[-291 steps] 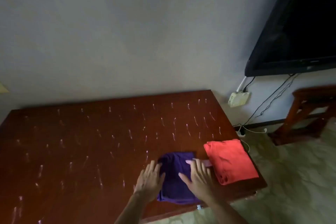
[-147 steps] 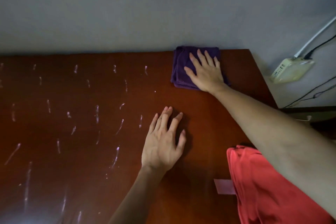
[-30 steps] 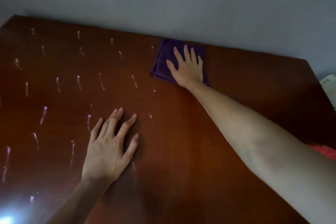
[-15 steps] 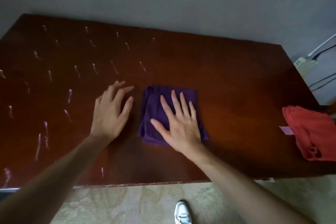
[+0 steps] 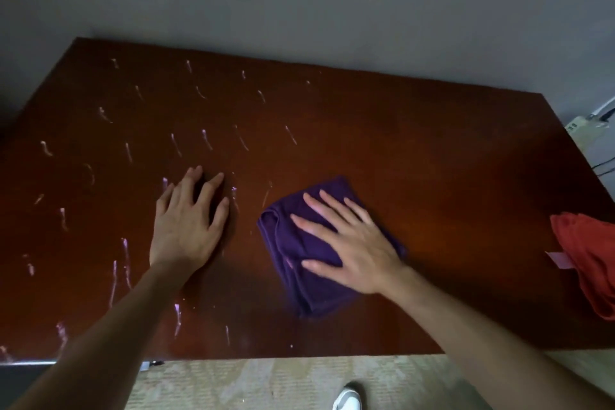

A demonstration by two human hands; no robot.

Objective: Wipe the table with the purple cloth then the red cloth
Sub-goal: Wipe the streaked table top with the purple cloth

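Table (image 5: pixel 416 156) streaky frame-left; right hand (image 5: pixel 352 243) flat, fingers spread, pressing purple cloth (image 5: pixel 299 276) to wipe; left hand (image 5: pixel 189 226) open, bracing. Red cloth (image 5: pixel 589 260) waits far right.

Purple cloth (image 5: pixel 309 250) under right hand (image 5: pixel 352 250) — moved from the tabletop's (image 5: pixel 432 160) far edge to near its front edge; right half's streaks gone.

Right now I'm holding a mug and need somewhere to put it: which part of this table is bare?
The widest bare patch of the table lies between the purple cloth under the right hand and the red cloth at the right edge, reaching back to the wall. Left of the left hand, white smears cover the wood; the middle is crowded.
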